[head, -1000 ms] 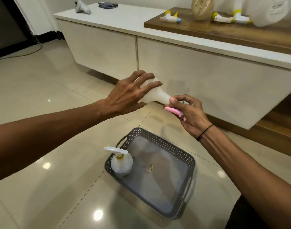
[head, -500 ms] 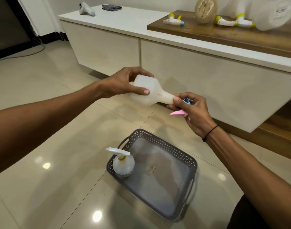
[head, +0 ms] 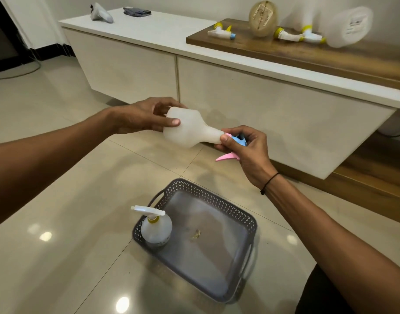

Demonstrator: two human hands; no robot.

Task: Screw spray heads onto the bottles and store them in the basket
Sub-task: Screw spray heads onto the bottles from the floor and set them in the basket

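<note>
Translucent white plastic, the bottle (head: 187, 129) lies sideways in the air above the floor, its neck pointing right. The left hand (head: 140, 116) has its grip wrapped round the bottle's base, thumb across the body. The right hand (head: 246, 148) pinches the pink and blue spray head (head: 236, 143) at the neck, fingers curled round the collar.

The step in hand looks like threading this head on. Next would likely come more twists until it seats, then lowering the bottle into the grey basket (head: 239, 218) on the floor, where one finished bottle (head: 156, 227) already stands in the near-left corner.

The collar and threads are hidden under the right fingers, so how far the head is screwed on cannot be told. On the tabletop, loose heads (head: 221, 32) lie beside a blurred bottle (head: 348, 26).
</note>
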